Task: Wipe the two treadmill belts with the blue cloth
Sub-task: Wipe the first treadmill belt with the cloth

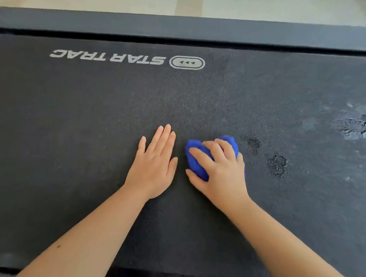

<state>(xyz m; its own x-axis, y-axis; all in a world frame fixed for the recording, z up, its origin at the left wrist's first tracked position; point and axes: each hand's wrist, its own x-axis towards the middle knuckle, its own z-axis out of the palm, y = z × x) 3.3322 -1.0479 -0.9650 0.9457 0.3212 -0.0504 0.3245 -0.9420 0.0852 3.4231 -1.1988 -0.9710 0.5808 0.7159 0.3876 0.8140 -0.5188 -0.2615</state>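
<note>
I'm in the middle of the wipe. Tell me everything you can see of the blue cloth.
The blue cloth is bright royal blue, soft-looking fabric, bunched into a wad rather than spread flat. It sits on the dark treadmill belt, near the middle. The right hand covers most of it, fingers curled over the top, so only its left side and far edge show. Dark marks lie just to its right.
</note>
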